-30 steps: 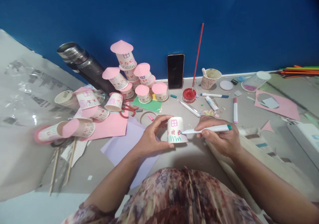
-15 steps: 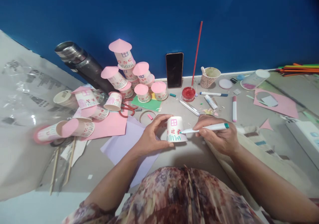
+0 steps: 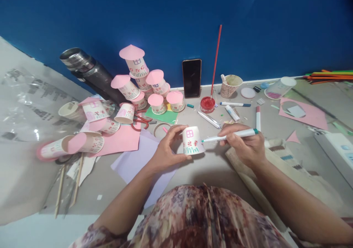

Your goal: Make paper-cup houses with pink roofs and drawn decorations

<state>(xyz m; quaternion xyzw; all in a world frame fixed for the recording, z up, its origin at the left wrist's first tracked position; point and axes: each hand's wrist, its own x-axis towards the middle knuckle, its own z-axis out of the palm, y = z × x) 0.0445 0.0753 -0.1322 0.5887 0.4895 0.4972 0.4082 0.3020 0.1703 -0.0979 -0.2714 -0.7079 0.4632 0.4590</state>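
Upside down in my left hand (image 3: 171, 148) is a white paper cup (image 3: 193, 139), held between thumb and fingers. It bears a pink window, red flowers and a green zigzag along its rim. My right hand (image 3: 244, 145) grips a white marker (image 3: 234, 135) with a green end. The marker's green tip is at the right side of the cup, near the flowers; whether it touches cannot be told. Left of the hands stand similar decorated cups with pink paper roofs (image 3: 131, 52), some stacked. Purple paper (image 3: 145, 159) lies partly under my left forearm.
Behind the cup are a phone (image 3: 192, 78), a red paint pot (image 3: 207, 104) with a red stick, and a patterned cup (image 3: 230, 89). A black flask (image 3: 91, 71) leans at the left. Red-handled scissors (image 3: 142, 121) lie near green paper. A cloth (image 3: 275, 170) lies by my right forearm.
The marker tip has moved slightly right and up relative to the cup's drawings. My right hand has tilted the marker flatter. The whole view has shifted slightly.
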